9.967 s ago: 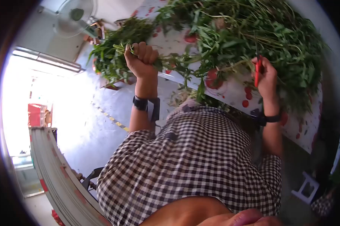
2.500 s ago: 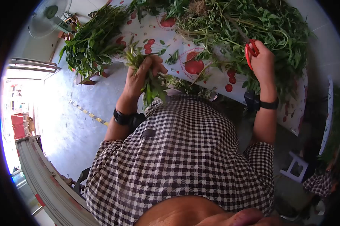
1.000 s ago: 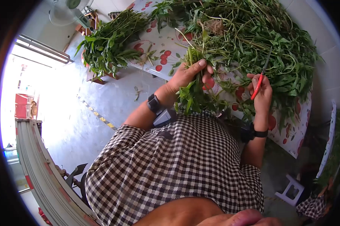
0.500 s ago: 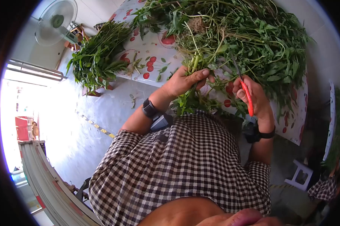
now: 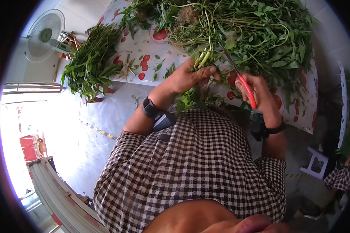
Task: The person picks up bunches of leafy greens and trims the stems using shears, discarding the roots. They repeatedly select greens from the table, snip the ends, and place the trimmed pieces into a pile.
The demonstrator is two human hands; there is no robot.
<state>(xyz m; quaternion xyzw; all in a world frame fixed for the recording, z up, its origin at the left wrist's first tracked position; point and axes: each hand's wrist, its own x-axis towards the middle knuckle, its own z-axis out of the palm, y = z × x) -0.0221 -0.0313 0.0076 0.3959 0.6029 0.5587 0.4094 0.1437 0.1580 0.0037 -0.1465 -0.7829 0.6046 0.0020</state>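
Note:
My left hand (image 5: 198,75) is closed around a small bunch of green stems (image 5: 203,58), cut ends upward, with leaves hanging below the fist. In my right hand (image 5: 258,93) is a pair of red-handled scissors (image 5: 245,87), its dark blades pointing up and left toward the bunch. The blade tips overlap the plants just beyond the left hand. A large heap of leafy stems (image 5: 260,35) covers the far and right part of the table, with a brown root clump (image 5: 187,14) on it.
The table (image 5: 151,46) has a white cloth with a cherry print. A stack of aligned leafy stems (image 5: 93,62) lies at its left end. Loose trimmings (image 5: 129,66) lie near the edge. A fan (image 5: 46,35) stands far left, a white stool (image 5: 315,162) low right.
The scissors have moved left and toward the stems, and more of the blades shows. My left hand keeps its grip on the bunch. The whole view has shifted slightly.

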